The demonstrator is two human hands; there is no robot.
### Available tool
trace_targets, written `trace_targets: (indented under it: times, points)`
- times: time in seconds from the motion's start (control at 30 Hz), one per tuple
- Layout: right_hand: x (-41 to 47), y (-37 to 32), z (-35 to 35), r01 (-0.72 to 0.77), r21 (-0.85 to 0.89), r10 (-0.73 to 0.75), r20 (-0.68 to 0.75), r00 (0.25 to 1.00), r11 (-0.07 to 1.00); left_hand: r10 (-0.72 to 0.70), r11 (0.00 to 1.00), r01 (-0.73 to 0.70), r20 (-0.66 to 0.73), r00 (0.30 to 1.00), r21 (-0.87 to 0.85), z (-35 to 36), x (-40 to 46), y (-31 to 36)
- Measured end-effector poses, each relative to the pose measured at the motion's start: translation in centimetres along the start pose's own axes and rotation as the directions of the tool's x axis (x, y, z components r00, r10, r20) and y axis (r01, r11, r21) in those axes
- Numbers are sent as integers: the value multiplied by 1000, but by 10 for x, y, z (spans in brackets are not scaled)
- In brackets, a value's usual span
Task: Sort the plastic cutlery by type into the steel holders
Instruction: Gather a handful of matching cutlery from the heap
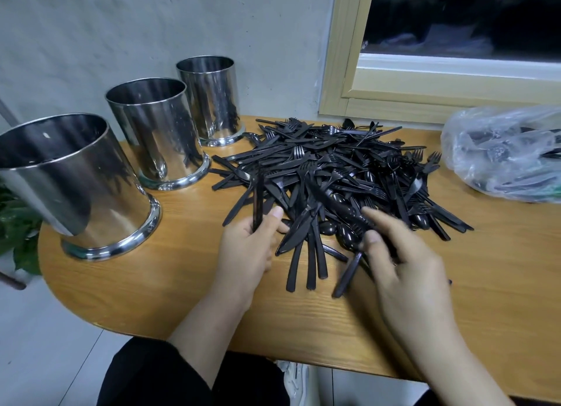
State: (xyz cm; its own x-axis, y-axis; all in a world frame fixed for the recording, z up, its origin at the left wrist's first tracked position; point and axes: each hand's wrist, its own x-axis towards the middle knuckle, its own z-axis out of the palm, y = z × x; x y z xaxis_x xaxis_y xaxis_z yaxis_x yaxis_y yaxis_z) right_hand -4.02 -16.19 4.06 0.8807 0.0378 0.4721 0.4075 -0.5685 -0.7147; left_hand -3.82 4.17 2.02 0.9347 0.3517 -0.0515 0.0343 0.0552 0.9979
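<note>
A big pile of black plastic cutlery (334, 169), with forks, knives and spoons mixed, lies in the middle of the wooden table (182, 284). Three steel holders stand in a row at the left: the near one (76, 187), the middle one (154, 132) and the far one (212, 99). My left hand (246, 248) grips a few black knives (258, 199) upright at the pile's near left edge. My right hand (406, 263) is blurred at the pile's near edge and pinches a black piece (349, 272) whose handle points toward me.
A clear plastic bag (504, 150) with more black cutlery lies at the right of the table. A window frame (343, 71) and grey wall stand behind. Green leaves (15, 223) show left of the table's rounded edge. My dark-clothed legs are below.
</note>
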Motion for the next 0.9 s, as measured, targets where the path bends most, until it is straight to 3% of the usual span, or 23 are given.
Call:
trace_targets:
  times: [0.1, 0.2, 0.27, 0.33, 0.4, 0.47, 0.6, 0.9]
  points:
    - [-18, -10, 21, 142, 20, -143, 105, 984, 990, -104, 983, 115, 83, 991, -140, 23, -23, 1]
    - [-22, -9, 33, 188, 24, -189, 176, 966, 982, -127, 958, 126, 12, 992, -259, 28, -30, 1]
    - [-13, -4, 31, 131, -17, -125, 202, 971, 991, -109, 963, 84, -83, 991, -257, 17, -24, 1]
    - [1, 3, 29, 88, -179, -36, 275, 961, 980, -87, 967, 46, -155, 984, -251, 3, -18, 1]
    - [14, 5, 32, 107, -369, 36, 362, 931, 923, -70, 966, 17, -197, 978, -258, -4, -14, 1]
    - [22, 1, 38, 141, -449, 74, 428, 901, 882, -45, 965, -7, -195, 980, -261, -3, -14, 1]
    - [28, -5, 48, 172, -510, 117, 486, 866, 843, 19, 975, -48, -134, 991, -215, -4, -18, -4]
    - [42, -11, 57, 105, -521, 183, 472, 863, 847, 36, 987, -51, -96, 995, -152, -5, -16, -9]
